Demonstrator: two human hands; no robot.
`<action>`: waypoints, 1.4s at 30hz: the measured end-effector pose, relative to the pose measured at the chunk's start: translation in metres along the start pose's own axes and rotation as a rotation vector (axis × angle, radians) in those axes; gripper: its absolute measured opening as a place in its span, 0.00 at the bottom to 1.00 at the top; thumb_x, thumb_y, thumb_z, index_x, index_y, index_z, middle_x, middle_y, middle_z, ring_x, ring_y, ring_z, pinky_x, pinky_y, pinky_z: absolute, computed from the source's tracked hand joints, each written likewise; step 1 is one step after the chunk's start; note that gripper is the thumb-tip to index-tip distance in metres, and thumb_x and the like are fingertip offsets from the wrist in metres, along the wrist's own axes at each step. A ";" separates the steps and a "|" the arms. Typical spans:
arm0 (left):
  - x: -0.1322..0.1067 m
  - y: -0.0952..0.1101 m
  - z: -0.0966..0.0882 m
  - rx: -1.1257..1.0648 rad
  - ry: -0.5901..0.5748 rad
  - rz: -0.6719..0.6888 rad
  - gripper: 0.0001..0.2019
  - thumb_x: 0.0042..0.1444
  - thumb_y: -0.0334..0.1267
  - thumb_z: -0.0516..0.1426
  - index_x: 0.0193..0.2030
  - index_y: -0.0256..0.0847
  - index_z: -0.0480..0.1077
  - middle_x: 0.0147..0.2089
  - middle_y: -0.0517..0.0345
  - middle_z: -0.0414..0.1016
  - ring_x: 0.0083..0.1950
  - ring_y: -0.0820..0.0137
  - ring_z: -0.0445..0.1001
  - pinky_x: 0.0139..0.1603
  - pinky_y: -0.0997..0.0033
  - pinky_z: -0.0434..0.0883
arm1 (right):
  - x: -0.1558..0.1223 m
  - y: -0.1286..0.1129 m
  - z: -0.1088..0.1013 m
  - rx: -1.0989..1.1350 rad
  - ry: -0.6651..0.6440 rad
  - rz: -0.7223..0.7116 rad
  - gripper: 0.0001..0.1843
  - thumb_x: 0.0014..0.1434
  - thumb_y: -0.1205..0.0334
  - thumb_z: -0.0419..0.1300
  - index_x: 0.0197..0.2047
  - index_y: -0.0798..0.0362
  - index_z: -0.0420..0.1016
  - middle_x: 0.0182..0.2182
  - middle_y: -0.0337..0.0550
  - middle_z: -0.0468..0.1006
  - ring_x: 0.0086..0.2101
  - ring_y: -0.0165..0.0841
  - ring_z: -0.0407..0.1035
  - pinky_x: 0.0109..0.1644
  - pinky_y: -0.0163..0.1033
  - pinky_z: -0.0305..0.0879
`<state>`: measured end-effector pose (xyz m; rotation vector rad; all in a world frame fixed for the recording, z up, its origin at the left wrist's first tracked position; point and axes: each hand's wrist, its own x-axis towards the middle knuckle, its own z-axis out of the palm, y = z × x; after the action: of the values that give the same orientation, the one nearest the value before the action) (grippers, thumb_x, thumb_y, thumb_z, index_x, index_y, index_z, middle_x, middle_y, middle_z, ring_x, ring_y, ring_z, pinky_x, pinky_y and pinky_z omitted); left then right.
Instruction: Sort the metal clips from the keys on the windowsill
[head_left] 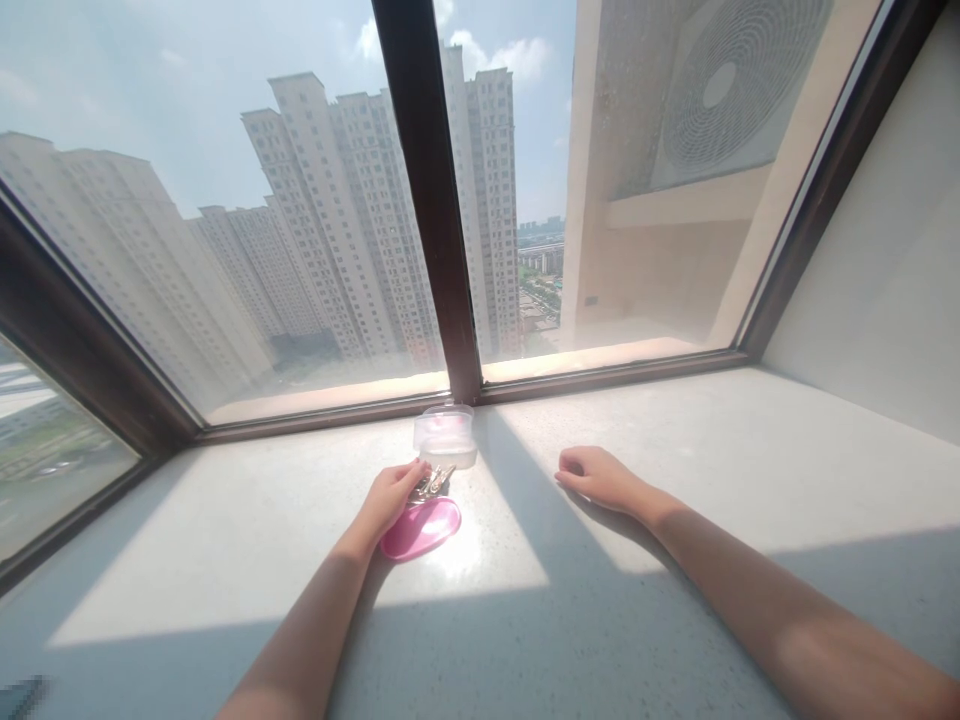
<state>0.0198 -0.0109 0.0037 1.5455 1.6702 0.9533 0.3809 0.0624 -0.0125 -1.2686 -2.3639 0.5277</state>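
My left hand (391,497) rests at a small pile of shiny metal pieces (436,482) that look like clips. Its fingers are closed at the pile's left edge; which piece they pinch, if any, is hidden. Just below the pile lies a pink oval lid or dish (421,530), partly beside that hand. Behind the pile a clear plastic container (444,430) stands near the window frame. Off to the right, my right hand (598,478) lies low over the sill with its fingers curled in. Whether anything small is inside them does not show.
The pale stone sill (517,640) spreads under both arms, crossed by bands of sun and shadow. A dark window frame (427,180) bounds its far side. A white wall (862,250) closes off the right. A blurred dark object (21,697) sits at the lower left corner.
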 end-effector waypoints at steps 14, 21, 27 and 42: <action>-0.009 0.021 0.040 -0.268 -0.219 0.090 0.18 0.56 0.48 0.60 0.43 0.34 0.79 0.42 0.44 0.81 0.42 0.60 0.77 0.45 0.64 0.71 | 0.000 -0.003 -0.001 -0.012 -0.006 0.019 0.12 0.57 0.57 0.54 0.25 0.54 0.67 0.25 0.40 0.72 0.28 0.33 0.63 0.33 0.36 0.52; -0.021 0.039 0.079 -0.316 -0.363 0.163 0.16 0.53 0.45 0.63 0.41 0.35 0.79 0.47 0.42 0.79 0.47 0.60 0.76 0.48 0.63 0.71 | 0.001 -0.002 0.000 -0.022 -0.006 0.027 0.13 0.56 0.56 0.54 0.25 0.54 0.69 0.26 0.42 0.73 0.29 0.33 0.64 0.33 0.36 0.52; -0.040 0.056 0.103 -0.225 -0.437 0.134 0.16 0.53 0.41 0.62 0.47 0.37 0.77 0.48 0.46 0.79 0.47 0.60 0.76 0.48 0.62 0.70 | 0.002 -0.001 0.001 -0.053 0.003 0.027 0.13 0.57 0.55 0.54 0.26 0.54 0.67 0.26 0.41 0.73 0.28 0.32 0.63 0.33 0.36 0.51; 0.031 0.005 0.018 0.107 0.599 0.282 0.30 0.57 0.47 0.57 0.65 0.42 0.59 0.61 0.41 0.63 0.50 0.59 0.72 0.46 0.57 0.73 | 0.002 0.000 0.001 -0.050 -0.004 0.042 0.13 0.57 0.55 0.54 0.26 0.54 0.68 0.26 0.41 0.73 0.29 0.33 0.64 0.33 0.36 0.51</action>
<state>0.0349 0.0214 -0.0006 1.7021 1.9506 1.6218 0.3791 0.0638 -0.0132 -1.3429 -2.3721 0.4879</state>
